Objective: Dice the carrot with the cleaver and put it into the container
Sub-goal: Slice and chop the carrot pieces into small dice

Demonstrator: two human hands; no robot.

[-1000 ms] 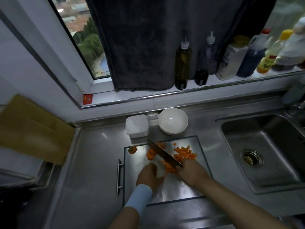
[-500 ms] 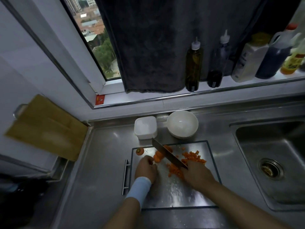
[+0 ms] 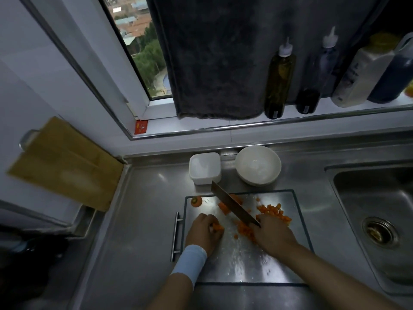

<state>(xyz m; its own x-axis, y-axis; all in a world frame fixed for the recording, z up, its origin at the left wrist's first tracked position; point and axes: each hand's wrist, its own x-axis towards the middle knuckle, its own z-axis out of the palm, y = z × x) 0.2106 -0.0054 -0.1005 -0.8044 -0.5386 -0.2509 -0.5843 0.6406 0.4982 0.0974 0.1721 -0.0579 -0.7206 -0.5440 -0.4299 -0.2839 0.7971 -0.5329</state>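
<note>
Steel cutting board (image 3: 245, 260) on the table (image 3: 145, 209), left of the sink (image 3: 380, 198). The left grip (image 3: 204, 231) pinches a carrot piece (image 3: 218, 227) near the board's left edge. The right grip (image 3: 272, 236) clasps the cleaver (image 3: 232, 205), its blade slanting toward the far-left corner. Diced carrot (image 3: 272, 211) is heaped toward the far-right corner, and a stem end (image 3: 196, 201) sits at the far-left corner. The white container (image 3: 205, 167) and a bowl (image 3: 258, 164) stand just behind the board's far edge.

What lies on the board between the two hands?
Head view: carrot dice on the cutting board, between the left hand holding a carrot chunk and the right hand gripping the cleaver.
</note>
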